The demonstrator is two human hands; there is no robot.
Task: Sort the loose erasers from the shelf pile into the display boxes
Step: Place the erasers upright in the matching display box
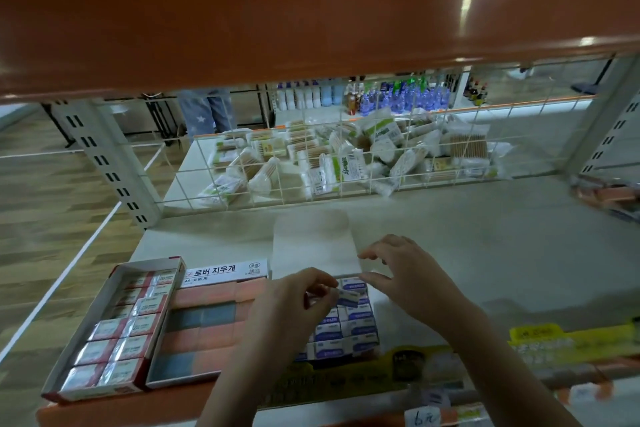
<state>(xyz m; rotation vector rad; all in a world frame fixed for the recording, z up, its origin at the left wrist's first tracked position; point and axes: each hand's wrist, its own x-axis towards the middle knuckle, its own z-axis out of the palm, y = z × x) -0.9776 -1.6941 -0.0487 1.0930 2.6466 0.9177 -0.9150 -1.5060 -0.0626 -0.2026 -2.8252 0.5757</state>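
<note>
Now the left hand [294, 302] pinches a blue-labelled eraser [348, 296] just above the blue-eraser display box [346, 333] on the shelf [485, 253]; the right hand [405, 270] hovers beside, fingers loosely spread. Best to square the eraser with its row, label up, then press flat.

"로버 지우개" on box lid [227, 272]; "6元" on price tag [423, 418].

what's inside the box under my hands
Rows of blue-and-white wrapped erasers fill the box. The left hand pinches one; its forearm covers the box's left part.
</note>
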